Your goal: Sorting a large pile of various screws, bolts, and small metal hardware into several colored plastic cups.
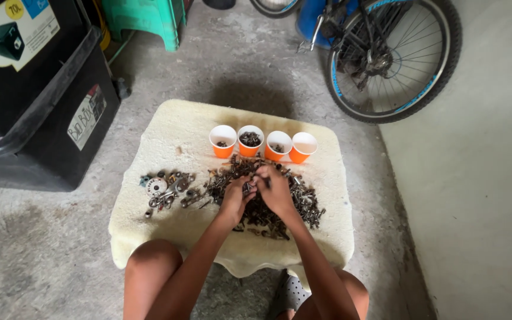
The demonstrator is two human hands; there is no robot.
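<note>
Gripping small metal parts with left hand (234, 198) and right hand (275, 191), fingers closed, touching, over the hardware pile (303, 198) at the fleece mat (167, 139) centre. Standing along the far edge: four orange cups (262, 143). Lying near the left edge: larger fittings (167, 191).

You're getting soft, even daylight here, nothing harsh. Only a faint shadow sits on the concrete floor (250, 89) behind the cream mat (167, 136), no glare anywhere. It's sharp in the middle, but the wide lens bends the edges, and the small metal parts (303, 198) blur together.
</note>
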